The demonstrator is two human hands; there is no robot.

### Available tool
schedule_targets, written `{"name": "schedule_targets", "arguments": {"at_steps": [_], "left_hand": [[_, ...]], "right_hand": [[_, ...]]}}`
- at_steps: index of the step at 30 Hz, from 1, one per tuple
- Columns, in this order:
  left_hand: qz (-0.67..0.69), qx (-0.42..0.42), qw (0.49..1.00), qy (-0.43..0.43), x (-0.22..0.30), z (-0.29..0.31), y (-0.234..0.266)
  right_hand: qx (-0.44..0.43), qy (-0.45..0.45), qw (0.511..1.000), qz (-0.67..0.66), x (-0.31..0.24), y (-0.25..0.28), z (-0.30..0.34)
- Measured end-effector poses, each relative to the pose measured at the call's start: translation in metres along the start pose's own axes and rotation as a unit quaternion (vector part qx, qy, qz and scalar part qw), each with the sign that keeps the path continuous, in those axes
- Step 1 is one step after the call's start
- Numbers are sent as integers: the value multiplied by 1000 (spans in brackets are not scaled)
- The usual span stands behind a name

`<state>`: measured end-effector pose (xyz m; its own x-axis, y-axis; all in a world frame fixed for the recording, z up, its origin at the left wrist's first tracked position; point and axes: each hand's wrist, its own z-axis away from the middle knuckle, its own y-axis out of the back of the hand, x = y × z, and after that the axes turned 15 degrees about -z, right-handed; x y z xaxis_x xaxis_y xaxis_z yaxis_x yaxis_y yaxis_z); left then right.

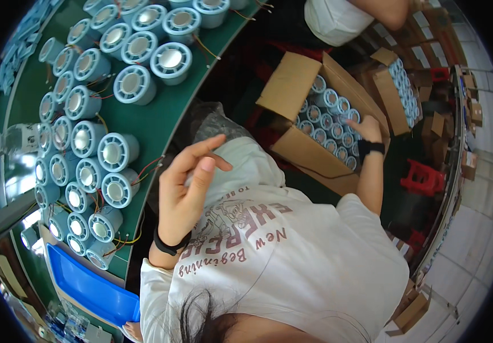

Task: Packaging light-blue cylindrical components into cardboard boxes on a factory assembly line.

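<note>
My left hand [186, 186] is raised in front of my shirt, beside the table edge. Its fingers are apart and hold nothing. On my right, my right hand [368, 129] reaches over the side of an open cardboard box [292, 86]. The fingers are curled at a light-blue cylindrical housing [352, 116] near the box wall, their tips partly hidden. Rows of similar light-blue housings [319, 117] fill the box. On the green table [158, 114] to my left stand many more housings [118, 151] with round silver centres and thin coloured wires.
A blue tray [89, 286] and a clear plastic bottle [20, 139] lie at the left. Another filled carton [388, 94] stands beyond the box, near a red stool [424, 178]. A second person [338, 20] sits at the top. Stacked cartons line the right.
</note>
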<state>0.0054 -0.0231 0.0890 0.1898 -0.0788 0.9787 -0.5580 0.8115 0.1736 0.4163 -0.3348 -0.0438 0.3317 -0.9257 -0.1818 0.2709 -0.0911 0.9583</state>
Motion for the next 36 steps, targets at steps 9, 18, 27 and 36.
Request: {"name": "schedule_targets", "arguments": {"at_steps": [9, 18, 27, 36], "left_hand": [[39, -62, 996, -43, 15, 49, 39], [62, 40, 996, -43, -9, 100, 78], [88, 83, 993, -6, -20, 120, 101], [35, 111, 991, -68, -5, 122, 93]], "right_hand": [[106, 564, 735, -361, -361, 146, 148], [-42, 806, 583, -91, -670, 142, 97], [-101, 705, 672, 202, -814, 39, 30], [-83, 821, 552, -122, -717, 124, 75]]}}
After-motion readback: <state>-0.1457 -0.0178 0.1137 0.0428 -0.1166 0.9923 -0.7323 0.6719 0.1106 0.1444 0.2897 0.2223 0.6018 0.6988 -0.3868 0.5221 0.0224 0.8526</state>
